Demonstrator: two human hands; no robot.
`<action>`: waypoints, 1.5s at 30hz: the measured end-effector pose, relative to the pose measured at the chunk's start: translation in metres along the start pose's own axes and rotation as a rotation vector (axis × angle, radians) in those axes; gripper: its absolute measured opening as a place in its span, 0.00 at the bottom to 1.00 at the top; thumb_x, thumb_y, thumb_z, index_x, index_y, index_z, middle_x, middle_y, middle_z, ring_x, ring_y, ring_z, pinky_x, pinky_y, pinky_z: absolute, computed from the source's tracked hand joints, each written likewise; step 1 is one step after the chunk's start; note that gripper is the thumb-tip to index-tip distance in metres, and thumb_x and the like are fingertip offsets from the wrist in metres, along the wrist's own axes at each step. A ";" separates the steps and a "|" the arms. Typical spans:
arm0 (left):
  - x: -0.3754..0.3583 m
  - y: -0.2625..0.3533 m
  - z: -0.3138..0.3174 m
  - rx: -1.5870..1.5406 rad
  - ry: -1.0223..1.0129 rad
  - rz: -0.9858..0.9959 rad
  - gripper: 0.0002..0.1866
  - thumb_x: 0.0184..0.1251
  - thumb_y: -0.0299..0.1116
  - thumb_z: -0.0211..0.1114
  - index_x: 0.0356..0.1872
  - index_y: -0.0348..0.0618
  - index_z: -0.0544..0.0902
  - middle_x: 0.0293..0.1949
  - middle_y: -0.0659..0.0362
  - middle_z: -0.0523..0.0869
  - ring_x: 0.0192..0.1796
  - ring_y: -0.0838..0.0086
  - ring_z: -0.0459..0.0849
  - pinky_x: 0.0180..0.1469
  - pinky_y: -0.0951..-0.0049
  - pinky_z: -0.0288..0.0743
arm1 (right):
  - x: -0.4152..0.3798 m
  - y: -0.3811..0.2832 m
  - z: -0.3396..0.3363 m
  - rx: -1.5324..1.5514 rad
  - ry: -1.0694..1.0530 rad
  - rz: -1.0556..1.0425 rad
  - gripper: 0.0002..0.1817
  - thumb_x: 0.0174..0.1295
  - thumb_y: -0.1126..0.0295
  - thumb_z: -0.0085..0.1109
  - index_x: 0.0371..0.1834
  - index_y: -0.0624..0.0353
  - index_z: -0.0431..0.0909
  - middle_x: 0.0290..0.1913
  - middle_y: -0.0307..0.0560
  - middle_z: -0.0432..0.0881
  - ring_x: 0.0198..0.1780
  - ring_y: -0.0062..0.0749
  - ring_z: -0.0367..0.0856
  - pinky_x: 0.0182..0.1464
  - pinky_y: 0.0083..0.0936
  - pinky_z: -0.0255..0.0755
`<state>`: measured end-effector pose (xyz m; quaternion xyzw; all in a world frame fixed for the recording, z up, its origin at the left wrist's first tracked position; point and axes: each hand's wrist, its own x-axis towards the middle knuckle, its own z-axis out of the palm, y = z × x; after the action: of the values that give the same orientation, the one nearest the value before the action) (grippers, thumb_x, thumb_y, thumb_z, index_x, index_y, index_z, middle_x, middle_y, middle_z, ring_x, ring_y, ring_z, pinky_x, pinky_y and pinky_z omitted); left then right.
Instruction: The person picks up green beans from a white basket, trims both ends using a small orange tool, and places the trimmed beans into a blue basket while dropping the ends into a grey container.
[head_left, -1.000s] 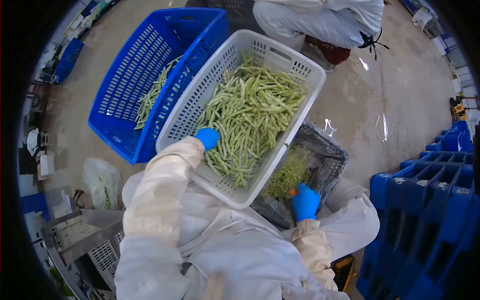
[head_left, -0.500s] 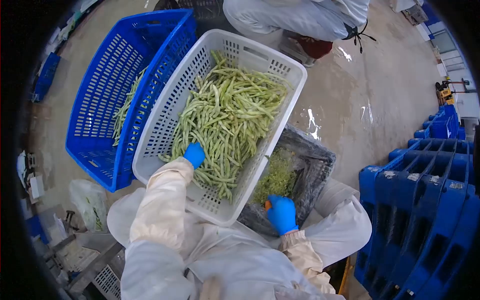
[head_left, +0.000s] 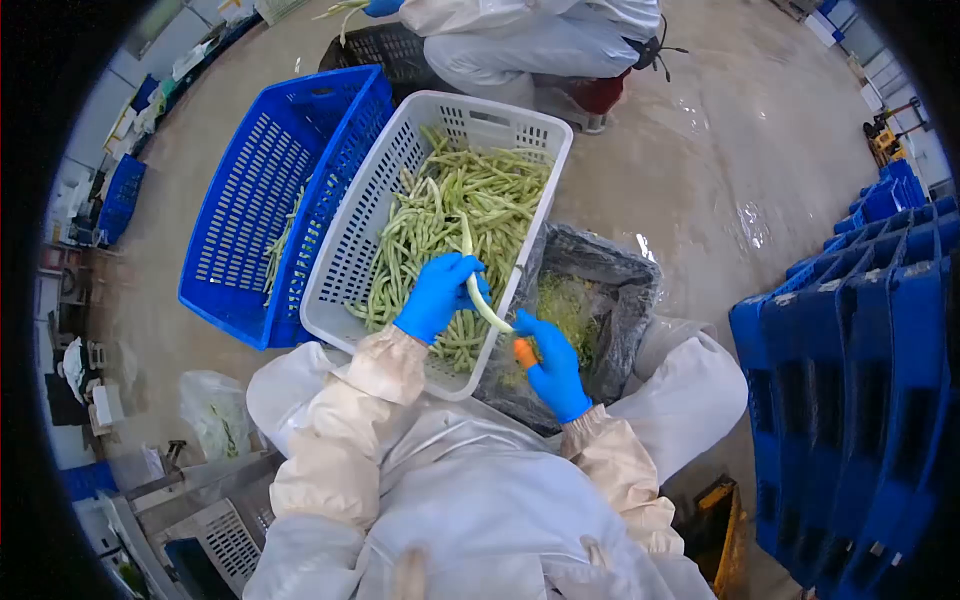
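Observation:
My left hand [head_left: 437, 294], in a blue glove, holds a pale green bean [head_left: 477, 285] above the white basket [head_left: 345, 243] full of green beans [head_left: 450, 220]. The bean curves down toward my right hand [head_left: 549, 365], also in a blue glove, which grips a small orange-handled tool [head_left: 524, 352] at the bean's lower end. Both hands meet over the near right corner of the white basket. Below my right hand a black crate [head_left: 627, 296] holds green trimmings [head_left: 560, 305].
A blue basket [head_left: 255, 200] with a few beans stands left of the white one. Another person in white [head_left: 520, 35] sits at the far side beside a dark crate [head_left: 375, 45]. Stacked blue crates [head_left: 860, 380] rise at the right. The floor is wet.
My left hand lifted a bean out of the pile and my right hand came up from the black crate to meet it. The view shifted, with the baskets now higher in frame.

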<state>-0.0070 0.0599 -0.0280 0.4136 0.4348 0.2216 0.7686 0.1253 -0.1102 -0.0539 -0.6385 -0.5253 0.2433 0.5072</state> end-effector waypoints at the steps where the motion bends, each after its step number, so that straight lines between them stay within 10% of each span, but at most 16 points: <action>1: -0.007 -0.002 0.008 -0.014 0.001 0.005 0.12 0.62 0.38 0.58 0.36 0.38 0.77 0.26 0.58 0.80 0.26 0.71 0.81 0.31 0.73 0.77 | -0.003 0.000 -0.001 -0.039 -0.054 -0.060 0.19 0.58 0.75 0.54 0.55 0.58 0.71 0.41 0.51 0.78 0.43 0.44 0.77 0.45 0.33 0.69; 15: -0.027 -0.025 0.036 -0.125 0.118 0.124 0.13 0.64 0.39 0.58 0.36 0.39 0.77 0.24 0.58 0.79 0.24 0.74 0.79 0.29 0.74 0.78 | -0.022 -0.016 -0.015 -0.192 0.016 -0.261 0.13 0.50 0.77 0.55 0.41 0.60 0.73 0.34 0.51 0.76 0.39 0.47 0.74 0.42 0.38 0.67; 23: -0.037 -0.020 0.066 0.308 0.006 0.225 0.12 0.61 0.38 0.61 0.29 0.37 0.79 0.18 0.62 0.76 0.18 0.81 0.72 0.22 0.80 0.66 | -0.027 -0.013 -0.008 -0.403 -0.126 -0.441 0.09 0.50 0.72 0.58 0.34 0.58 0.75 0.29 0.51 0.76 0.36 0.45 0.75 0.41 0.35 0.68; 27: -0.054 -0.015 0.051 0.515 -0.237 0.047 0.12 0.64 0.37 0.57 0.32 0.36 0.80 0.18 0.65 0.74 0.19 0.83 0.70 0.22 0.81 0.64 | -0.014 0.019 -0.057 0.172 0.633 0.238 0.10 0.56 0.69 0.56 0.40 0.58 0.76 0.36 0.53 0.78 0.38 0.49 0.76 0.41 0.35 0.70; 31: -0.067 -0.016 0.040 0.424 -0.329 -0.028 0.12 0.66 0.34 0.53 0.43 0.35 0.78 0.19 0.64 0.74 0.19 0.83 0.69 0.22 0.82 0.63 | -0.012 0.020 -0.080 -0.281 0.297 0.532 0.14 0.54 0.74 0.56 0.45 0.57 0.75 0.42 0.54 0.78 0.44 0.49 0.76 0.46 0.37 0.69; 33: -0.069 -0.017 0.036 0.398 -0.346 -0.067 0.13 0.67 0.33 0.52 0.45 0.35 0.77 0.20 0.64 0.74 0.18 0.83 0.68 0.21 0.83 0.63 | -0.011 0.009 -0.058 -0.344 0.356 -0.184 0.18 0.50 0.77 0.57 0.47 0.57 0.75 0.47 0.55 0.76 0.51 0.51 0.73 0.52 0.39 0.67; 45: -0.069 -0.021 0.017 0.466 -0.340 -0.030 0.12 0.64 0.33 0.56 0.44 0.38 0.79 0.22 0.65 0.76 0.18 0.86 0.68 0.20 0.85 0.61 | -0.016 0.005 -0.044 -0.250 0.156 -0.216 0.08 0.53 0.77 0.55 0.37 0.60 0.75 0.35 0.50 0.78 0.38 0.45 0.76 0.47 0.37 0.68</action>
<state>-0.0296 -0.0074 -0.0070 0.6039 0.3447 0.0319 0.7180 0.1592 -0.1413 -0.0457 -0.6534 -0.5761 0.0700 0.4861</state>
